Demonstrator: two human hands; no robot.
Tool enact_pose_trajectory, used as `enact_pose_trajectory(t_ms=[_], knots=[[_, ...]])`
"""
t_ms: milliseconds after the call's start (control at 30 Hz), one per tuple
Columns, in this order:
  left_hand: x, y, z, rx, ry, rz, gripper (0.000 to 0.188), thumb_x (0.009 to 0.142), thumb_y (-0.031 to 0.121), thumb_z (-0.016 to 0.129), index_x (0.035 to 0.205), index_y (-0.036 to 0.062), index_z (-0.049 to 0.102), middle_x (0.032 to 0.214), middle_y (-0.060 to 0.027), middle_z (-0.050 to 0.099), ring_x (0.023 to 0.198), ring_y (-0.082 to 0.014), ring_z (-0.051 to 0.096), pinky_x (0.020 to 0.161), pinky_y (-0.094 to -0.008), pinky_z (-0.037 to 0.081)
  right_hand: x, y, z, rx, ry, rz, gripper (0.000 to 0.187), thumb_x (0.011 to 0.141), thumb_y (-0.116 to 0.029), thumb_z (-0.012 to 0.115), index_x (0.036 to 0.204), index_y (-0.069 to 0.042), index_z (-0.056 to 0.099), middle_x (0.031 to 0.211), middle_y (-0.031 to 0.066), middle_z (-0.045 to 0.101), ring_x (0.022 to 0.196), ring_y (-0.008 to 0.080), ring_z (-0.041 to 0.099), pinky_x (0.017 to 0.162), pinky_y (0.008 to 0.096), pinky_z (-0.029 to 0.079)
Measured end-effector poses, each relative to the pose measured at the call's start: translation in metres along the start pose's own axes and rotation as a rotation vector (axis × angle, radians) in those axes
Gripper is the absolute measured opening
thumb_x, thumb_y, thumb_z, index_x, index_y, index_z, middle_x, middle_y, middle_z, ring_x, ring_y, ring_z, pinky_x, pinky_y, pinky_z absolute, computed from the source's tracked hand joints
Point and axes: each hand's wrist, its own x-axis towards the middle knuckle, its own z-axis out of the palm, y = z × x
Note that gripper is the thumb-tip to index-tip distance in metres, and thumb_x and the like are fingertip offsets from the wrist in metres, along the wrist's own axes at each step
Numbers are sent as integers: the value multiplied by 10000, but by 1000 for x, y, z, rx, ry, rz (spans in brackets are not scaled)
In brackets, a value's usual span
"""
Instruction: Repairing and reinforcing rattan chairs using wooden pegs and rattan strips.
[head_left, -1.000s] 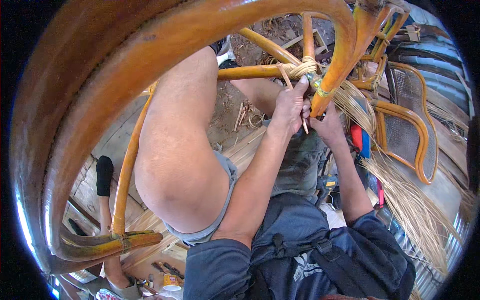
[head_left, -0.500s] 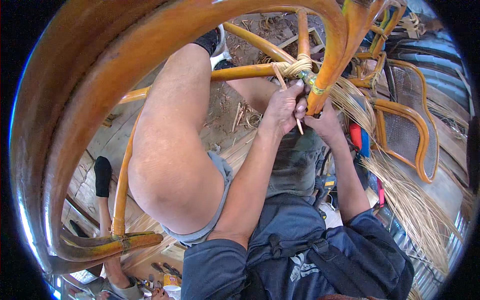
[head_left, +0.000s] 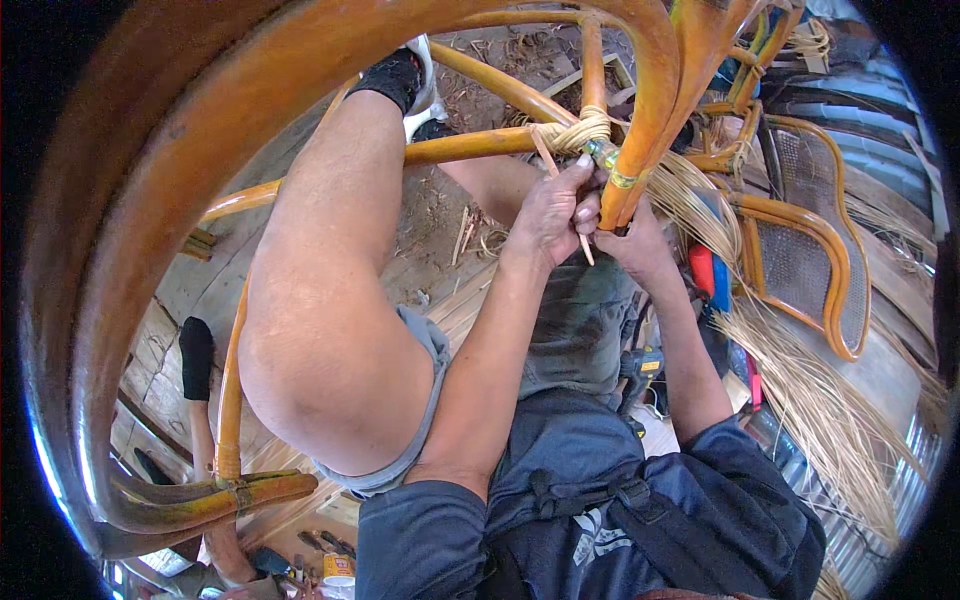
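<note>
The rattan chair frame (head_left: 200, 150) dominates the frame: a thick, glossy orange-brown curved rail sweeps from the lower left up across the top to the upper right. Thinner orange rods (head_left: 470, 150) cross the upper centre and meet an upright leg (head_left: 640, 130). The only container in view is a small can (head_left: 338, 568) at the bottom edge, lower left of centre; its contents cannot be seen.

The bare knee (head_left: 330, 340) of the person fills the centre left and hides much of the wooden plank floor (head_left: 170, 340). A 2nd rattan chair (head_left: 800, 250) with a woven cane panel stands at the right. Loose pale cane strands (head_left: 830, 410) fan from upper centre toward the lower right.

The worked item is the pale cane binding (head_left: 575, 130), wrapped in several turns around the joint of the rods in the upper centre. It looks light tan, tight and ribbed.

The left hand (head_left: 550, 215) is closed, its fingers pinching a thin cane strip (head_left: 583, 245) just below the binding. The right hand (head_left: 635, 245) sits directly beside it, curled against the base of the upright leg; what it holds cannot be told.

A yellow and black power tool (head_left: 642, 365) lies between the forearms, centre right.
</note>
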Motion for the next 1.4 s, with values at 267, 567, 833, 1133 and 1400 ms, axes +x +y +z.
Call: enact_pose_trajectory(t_ms=[267, 567, 833, 1133, 1400], knots=[[-1, 0, 11, -13, 100, 23, 132, 891, 209, 477, 845, 86, 493, 608, 6, 481, 390, -55, 350, 338, -199, 272, 1, 7, -2, 44, 3, 24, 591, 637, -108, 701, 1117, 16, 380, 989, 111, 563, 924, 194, 561, 819, 315, 454], [-2, -4, 11, 74, 136, 43, 174, 871, 229, 506, 786, 78, 517, 586, 9, 456, 388, -83, 348, 346, -233, 275, -7, -11, 1, 77, 28, -64, 396, 652, -42, 640, 1018, 6, 494, 904, 80, 593, 865, 165, 579, 798, 298, 460], [5, 0, -3, -68, -37, -38, 164, 904, 235, 469, 871, 76, 493, 559, 15, 441, 362, -60, 336, 322, -194, 276, -5, -9, 1, 13, 31, -102, 476, 639, -67, 658, 1066, 13, 464, 992, 89, 561, 936, 170, 548, 833, 300, 439], [5, -4, 0, -79, 32, 1, 147, 867, 196, 508, 802, 66, 533, 584, 8, 484, 366, -67, 356, 326, -216, 276, 0, 9, -1, 63, 20, -21, 573, 618, -147, 713, 1092, 17, 436, 1003, 108, 568, 931, 190, 555, 832, 314, 440], [-31, -8, 13, 841, 571, 335, 222, 839, 208, 536, 761, 1, 559, 597, -58, 537, 462, -181, 493, 437, -303, 403, -24, -15, -15, 149, 113, -207, 577, 697, -138, 685, 1187, 14, 422, 973, 80, 570, 908, 168, 550, 830, 300, 433]])
